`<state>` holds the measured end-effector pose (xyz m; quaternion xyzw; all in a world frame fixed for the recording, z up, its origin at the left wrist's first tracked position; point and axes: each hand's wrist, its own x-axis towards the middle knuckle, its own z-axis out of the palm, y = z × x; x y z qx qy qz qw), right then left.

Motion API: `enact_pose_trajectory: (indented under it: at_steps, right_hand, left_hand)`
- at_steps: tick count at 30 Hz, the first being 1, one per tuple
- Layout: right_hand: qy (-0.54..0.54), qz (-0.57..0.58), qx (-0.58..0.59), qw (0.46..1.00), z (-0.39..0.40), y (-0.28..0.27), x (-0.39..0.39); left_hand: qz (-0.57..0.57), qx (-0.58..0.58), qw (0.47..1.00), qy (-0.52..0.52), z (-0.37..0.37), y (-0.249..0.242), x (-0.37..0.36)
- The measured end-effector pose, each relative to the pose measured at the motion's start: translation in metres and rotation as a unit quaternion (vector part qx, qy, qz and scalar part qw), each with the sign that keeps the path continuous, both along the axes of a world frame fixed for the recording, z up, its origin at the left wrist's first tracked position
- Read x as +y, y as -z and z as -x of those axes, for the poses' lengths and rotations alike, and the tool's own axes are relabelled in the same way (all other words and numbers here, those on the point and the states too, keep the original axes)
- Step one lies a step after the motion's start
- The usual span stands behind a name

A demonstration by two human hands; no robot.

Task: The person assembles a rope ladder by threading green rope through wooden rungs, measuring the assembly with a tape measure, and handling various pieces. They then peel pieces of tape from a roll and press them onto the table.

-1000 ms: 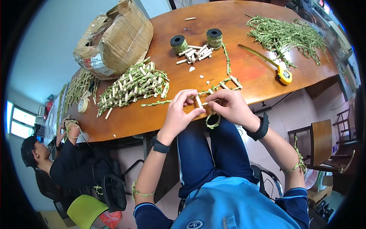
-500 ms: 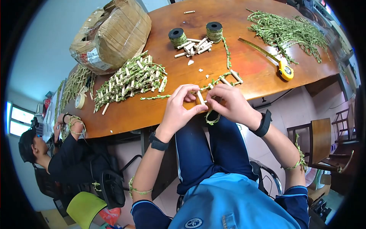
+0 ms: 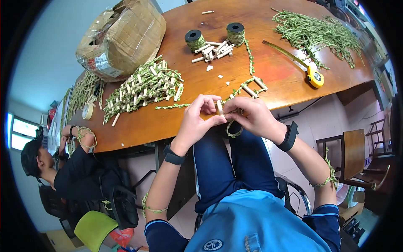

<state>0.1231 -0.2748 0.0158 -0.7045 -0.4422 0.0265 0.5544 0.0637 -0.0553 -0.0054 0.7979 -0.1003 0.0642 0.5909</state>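
Observation:
My left hand grips a short pale wooden stick between thumb and fingers, over the table's front edge. Pressed close to the stick's lower end, my right hand pinches green leafy cord, which hangs in a loop below the fingers. Beyond the hands, a cord ladder with wooden rungs lies on the table. Two spools of green cord, one on the left and one on the right, stand beside a pile of loose sticks.
A heap of corded sticks and a cardboard box are at left, with a tape roll. A yellow tape measure and loose green cord lie at right. Another person sits at far left.
My right hand has moved slightly left, and its fingertips have closed in on the stick's lower end. The stick in my left hand is now more upright.

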Motion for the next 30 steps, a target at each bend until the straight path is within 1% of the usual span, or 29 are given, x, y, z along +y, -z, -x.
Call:
enact_pose_trajectory:
  at_steps: [1, 4, 5, 7, 10, 11, 14, 15, 18, 22, 24, 27, 30]
  right_hand:
    - [0.000, -0.006, -0.003, 1.000, -0.001, 0.000, 0.000]
    - [0.028, 0.021, -0.040, 0.999, 0.001, -0.001, 0.003]
    - [0.032, 0.032, 0.013, 0.999, 0.003, -0.003, 0.003]
    - [0.033, 0.017, 0.035, 0.999, 0.007, -0.003, 0.006]
    - [0.041, 0.014, 0.043, 0.998, 0.008, -0.001, 0.007]
    - [0.042, 0.024, 0.038, 0.998, 0.007, -0.002, 0.007]
    - [0.036, 0.045, 0.017, 0.998, 0.007, -0.003, 0.008]
    - [0.033, 0.050, 0.008, 0.998, 0.007, -0.003, 0.009]
    - [0.023, 0.026, -0.032, 0.999, 0.006, -0.001, 0.010]
    - [0.024, 0.024, 0.017, 0.999, 0.008, -0.001, 0.012]
    - [0.027, 0.023, 0.027, 0.999, 0.008, 0.000, 0.012]
    - [0.011, 0.064, 0.039, 0.997, 0.008, -0.008, 0.009]
    - [-0.005, 0.045, -0.023, 0.999, 0.007, -0.013, 0.009]
  left_hand:
    - [-0.024, -0.001, 1.000, -0.001, 0.000, -0.002, 0.000]
    - [-0.084, -0.019, 0.996, -0.010, 0.004, -0.010, -0.001]
    - [-0.097, -0.030, 0.995, -0.013, 0.006, -0.010, -0.003]
    - [-0.102, -0.054, 0.993, -0.022, 0.011, -0.011, -0.006]
    - [-0.158, -0.103, 0.981, -0.051, 0.016, -0.007, -0.006]
    - [-0.202, -0.133, 0.969, -0.058, 0.017, -0.009, -0.006]
    - [-0.190, -0.087, 0.976, -0.053, 0.021, -0.009, -0.004]
    - [-0.198, -0.121, 0.972, -0.046, 0.020, -0.012, -0.004]
    - [-0.211, -0.112, 0.970, -0.037, 0.021, -0.009, 0.002]
    - [-0.175, -0.118, 0.976, -0.044, 0.023, -0.012, -0.002]
    - [-0.201, -0.145, 0.967, -0.052, 0.023, -0.011, -0.002]
    - [-0.223, -0.170, 0.958, -0.053, 0.025, -0.016, -0.003]
    - [-0.210, -0.179, 0.960, -0.053, 0.023, -0.016, -0.003]
